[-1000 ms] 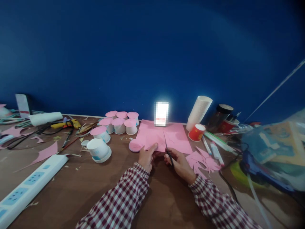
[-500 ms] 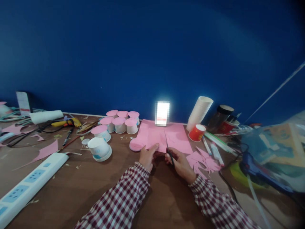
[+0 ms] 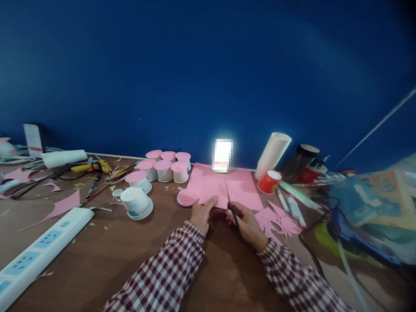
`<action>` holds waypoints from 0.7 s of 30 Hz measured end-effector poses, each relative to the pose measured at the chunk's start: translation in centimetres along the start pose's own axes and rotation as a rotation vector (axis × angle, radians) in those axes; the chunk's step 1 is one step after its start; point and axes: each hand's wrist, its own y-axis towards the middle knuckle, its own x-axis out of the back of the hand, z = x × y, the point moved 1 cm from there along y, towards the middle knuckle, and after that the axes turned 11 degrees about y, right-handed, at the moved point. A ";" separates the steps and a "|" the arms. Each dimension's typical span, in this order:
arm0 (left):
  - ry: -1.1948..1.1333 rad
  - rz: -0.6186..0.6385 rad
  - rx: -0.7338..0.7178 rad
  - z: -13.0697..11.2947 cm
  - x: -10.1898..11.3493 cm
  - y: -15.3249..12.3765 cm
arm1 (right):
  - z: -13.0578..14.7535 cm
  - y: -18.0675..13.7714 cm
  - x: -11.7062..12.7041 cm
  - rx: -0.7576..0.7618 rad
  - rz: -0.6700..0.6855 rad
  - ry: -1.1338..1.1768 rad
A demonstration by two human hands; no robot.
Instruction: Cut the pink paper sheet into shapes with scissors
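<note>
My left hand point(image 3: 202, 214) pinches the near edge of a sheet of pink paper point(image 3: 212, 188), thumb on top and fingers hidden beneath. In my right hand point(image 3: 248, 223) is a pair of dark-handled scissors point(image 3: 233, 213), its blades pointing away from me at the sheet's near edge. How far apart the blades stand I cannot tell. More pink paper point(image 3: 245, 188) lies behind and to the right of the blades. A pink disc point(image 3: 185, 198) rests at the left of the sheet. Jagged pink scraps point(image 3: 276, 219) lie right of my right hand.
Several paper cups topped with pink discs point(image 3: 163, 167) stand left of the paper, with a white cup point(image 3: 134, 201) nearer me. A power strip point(image 3: 45, 247) lies at left. To the right are a leaning cup stack point(image 3: 273, 156), a red cup point(image 3: 269, 182) and a blue glue gun point(image 3: 360, 238).
Almost nothing differs. The whole view has shifted very slightly, while both hands keep their places on the paper and scissors.
</note>
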 end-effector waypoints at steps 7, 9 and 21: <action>0.016 0.010 -0.013 -0.1 -0.1 0.0 | -0.1 0.0 0.1 0.003 0.006 0.014; 0.017 0.011 -0.017 -0.2 -0.1 -0.2 | -0.1 -0.1 0.1 0.004 0.008 0.012; 0.012 0.021 -0.023 -0.6 -0.4 -0.6 | -0.2 0.1 0.2 -0.012 0.011 0.006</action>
